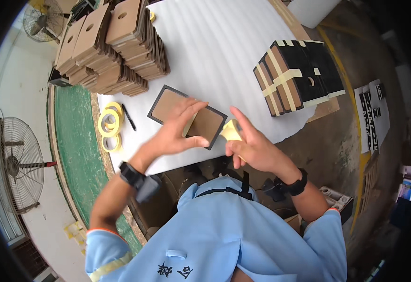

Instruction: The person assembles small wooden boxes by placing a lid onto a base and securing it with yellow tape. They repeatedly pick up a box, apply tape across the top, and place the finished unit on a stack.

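Observation:
In front of me on the white-covered table lies a shallow rectangular box point(207, 126) with a brown face and dark edges. My left hand point(173, 132) rests across its middle, fingers spread and thumb apart, over a strip of pale yellow tape that shows partly beneath the fingers. To the right of the box, my right hand point(256, 149) is closed around a roll of yellow masking tape point(232, 130), its index finger pointing up. The fingers partly hide the roll. Whether a strip joins the roll to the box I cannot tell.
Stacks of brown boards point(121, 42) with round holes stand at the back left. Several yellow tape rolls point(110, 123) and a black pen point(129, 117) lie at left. Black-and-brown boxes bound with tape point(299, 77) stand at right. White sheeting point(215, 42) covers the table.

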A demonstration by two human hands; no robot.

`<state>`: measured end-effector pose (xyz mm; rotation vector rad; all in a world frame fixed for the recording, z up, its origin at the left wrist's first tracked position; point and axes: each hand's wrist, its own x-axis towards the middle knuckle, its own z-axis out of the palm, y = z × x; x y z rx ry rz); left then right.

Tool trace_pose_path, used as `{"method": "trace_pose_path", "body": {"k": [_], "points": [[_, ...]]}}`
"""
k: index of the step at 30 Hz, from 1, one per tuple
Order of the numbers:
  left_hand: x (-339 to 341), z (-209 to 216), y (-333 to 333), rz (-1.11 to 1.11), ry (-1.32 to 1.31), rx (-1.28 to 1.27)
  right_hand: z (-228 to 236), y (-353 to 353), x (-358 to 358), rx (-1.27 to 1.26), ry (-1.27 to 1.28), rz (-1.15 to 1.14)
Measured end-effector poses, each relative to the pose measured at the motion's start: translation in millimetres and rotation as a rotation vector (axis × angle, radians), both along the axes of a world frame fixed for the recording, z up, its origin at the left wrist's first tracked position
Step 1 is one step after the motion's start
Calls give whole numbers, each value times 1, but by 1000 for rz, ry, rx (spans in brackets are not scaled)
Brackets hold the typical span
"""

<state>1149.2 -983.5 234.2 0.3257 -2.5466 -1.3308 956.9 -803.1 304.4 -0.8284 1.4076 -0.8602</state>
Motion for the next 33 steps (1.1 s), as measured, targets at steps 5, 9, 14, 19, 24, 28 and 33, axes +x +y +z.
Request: {"method": "trace_pose_path", "body": {"k": [5,9,14,19,24,28,33], "points": [[-11,2,51,359,160,275,-10,-10,26,32,141,24],[15,-32,-15,656,138,362,-32,3,0,377,12,57],[43,-42,-87,883,-47,333,-81,-8,-18,376,78,86],[52,-103,-118,729,-388,505,-135,-27,-11,406,114,113],[51,-109,-110,929,-237,294,-164,-32,-23,366,180,216],[-16,-69,-11,668,62,-237,-178,-27,-27,366,89,218],[-69,-47,70,383,-280,-525,-182,-11,-1,247,-59,-61]]}}
